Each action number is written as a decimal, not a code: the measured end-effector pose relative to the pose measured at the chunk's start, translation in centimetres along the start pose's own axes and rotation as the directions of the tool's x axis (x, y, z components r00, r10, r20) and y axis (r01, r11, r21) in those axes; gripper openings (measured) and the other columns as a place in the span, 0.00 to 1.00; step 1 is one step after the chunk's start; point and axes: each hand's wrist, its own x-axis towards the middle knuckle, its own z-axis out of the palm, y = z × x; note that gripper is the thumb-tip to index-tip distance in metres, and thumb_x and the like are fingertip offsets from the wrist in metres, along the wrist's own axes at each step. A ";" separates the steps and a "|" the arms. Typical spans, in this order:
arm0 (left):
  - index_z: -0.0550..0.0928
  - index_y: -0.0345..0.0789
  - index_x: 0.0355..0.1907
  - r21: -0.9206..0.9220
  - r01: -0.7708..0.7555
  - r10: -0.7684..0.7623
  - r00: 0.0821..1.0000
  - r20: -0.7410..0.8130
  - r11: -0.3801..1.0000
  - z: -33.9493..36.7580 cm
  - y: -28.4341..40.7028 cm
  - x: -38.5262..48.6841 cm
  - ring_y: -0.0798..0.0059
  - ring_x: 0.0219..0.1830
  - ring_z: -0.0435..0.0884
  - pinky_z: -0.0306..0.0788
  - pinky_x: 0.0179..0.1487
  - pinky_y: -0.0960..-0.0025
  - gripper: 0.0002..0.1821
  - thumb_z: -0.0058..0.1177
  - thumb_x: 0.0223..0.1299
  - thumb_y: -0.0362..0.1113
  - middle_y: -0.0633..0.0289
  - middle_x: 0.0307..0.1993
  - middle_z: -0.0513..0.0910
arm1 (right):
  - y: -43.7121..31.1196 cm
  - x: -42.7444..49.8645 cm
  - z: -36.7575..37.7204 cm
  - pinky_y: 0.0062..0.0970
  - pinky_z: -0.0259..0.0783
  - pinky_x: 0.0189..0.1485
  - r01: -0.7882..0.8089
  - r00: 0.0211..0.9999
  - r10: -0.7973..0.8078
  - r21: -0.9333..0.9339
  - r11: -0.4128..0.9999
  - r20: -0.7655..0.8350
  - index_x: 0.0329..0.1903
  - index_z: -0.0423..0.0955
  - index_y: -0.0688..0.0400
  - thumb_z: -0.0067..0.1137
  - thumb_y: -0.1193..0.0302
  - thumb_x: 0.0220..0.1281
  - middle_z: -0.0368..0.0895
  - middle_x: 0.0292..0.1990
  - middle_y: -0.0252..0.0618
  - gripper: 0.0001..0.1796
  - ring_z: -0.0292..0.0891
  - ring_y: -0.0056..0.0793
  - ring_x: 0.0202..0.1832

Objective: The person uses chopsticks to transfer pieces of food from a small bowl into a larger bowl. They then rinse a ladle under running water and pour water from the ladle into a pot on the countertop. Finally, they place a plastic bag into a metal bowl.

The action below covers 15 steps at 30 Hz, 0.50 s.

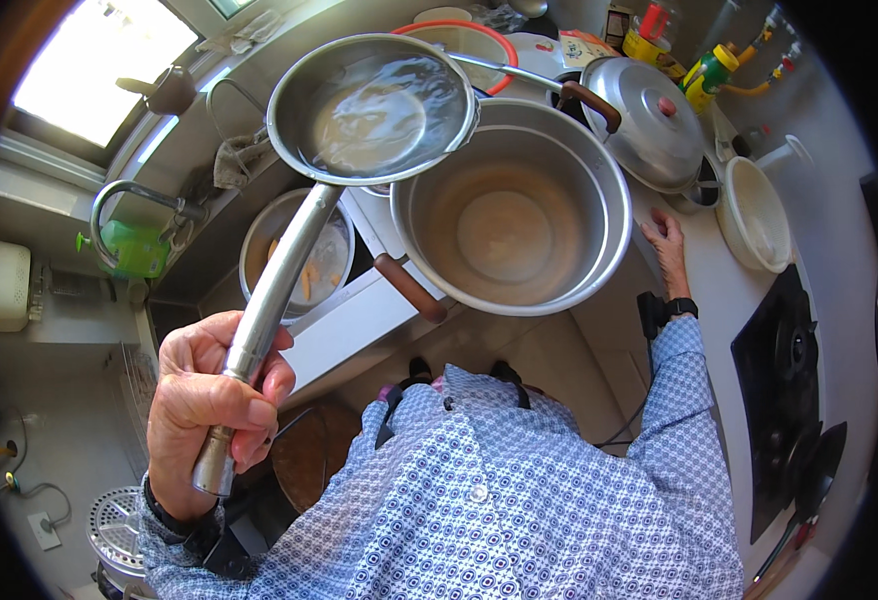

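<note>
My left hand [217,397] is closed around the metal handle of a large ladle [371,112], whose bowl holds clear liquid. The ladle's bowl is raised and overlaps the far left rim of a large metal pot [514,217] in the view. That pot has brown handles, and its inside looks brownish; whether it holds liquid I cannot tell. My right hand [666,238] rests on the countertop to the right of the pot, its fingers apart and nothing in it. Behind the ladle's handle, a metal basin [334,255] with several orange-yellow pieces sits in the sink area.
A metal lid [645,120] with a red knob and a white plastic basket [754,214] stand at the right. A black gas stove [780,397] lies nearer on that side. A curved faucet [135,187] and a green bottle [135,247] are at the left.
</note>
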 end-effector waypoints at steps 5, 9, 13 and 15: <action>0.75 0.20 0.42 0.013 -0.030 0.030 1.000 0.007 0.999 0.3 0.1 0.6 0.81 0.08 0.70 0.69 0.13 0.80 0.23 0.57 0.35 0.20 0.54 0.22 0.78 | -0.4 -0.3 0.0 0.33 0.68 0.58 0.035 0.999 -0.034 0.027 0.999 -0.013 0.56 0.75 0.61 0.69 0.64 0.53 0.77 0.52 0.43 0.28 0.72 0.36 0.54; 0.75 0.20 0.41 0.048 -0.029 0.029 1.000 -0.012 0.998 0.5 -0.1 1.1 0.81 0.08 0.70 0.69 0.14 0.80 0.21 0.55 0.36 0.20 0.55 0.22 0.78 | -0.3 0.0 0.1 0.33 0.68 0.58 0.037 0.999 -0.037 -0.004 0.999 -0.002 0.56 0.75 0.62 0.70 0.63 0.52 0.77 0.51 0.44 0.29 0.72 0.36 0.54; 0.75 0.20 0.40 0.087 -0.028 0.029 1.000 -0.007 0.996 0.5 -0.3 1.5 0.82 0.08 0.70 0.69 0.14 0.80 0.20 0.55 0.37 0.21 0.55 0.22 0.78 | -0.4 0.0 0.3 0.33 0.69 0.57 0.145 0.989 -0.146 -0.023 0.989 -0.028 0.55 0.76 0.61 0.70 0.63 0.51 0.78 0.51 0.44 0.29 0.73 0.37 0.53; 0.75 0.20 0.40 0.100 -0.036 0.037 0.999 -0.008 0.994 0.5 -0.6 1.8 0.82 0.08 0.70 0.68 0.13 0.80 0.20 0.55 0.37 0.21 0.56 0.21 0.78 | -0.5 -0.1 0.3 0.33 0.69 0.57 0.130 0.990 -0.133 -0.073 0.989 -0.043 0.55 0.76 0.61 0.70 0.63 0.51 0.78 0.50 0.44 0.28 0.74 0.38 0.53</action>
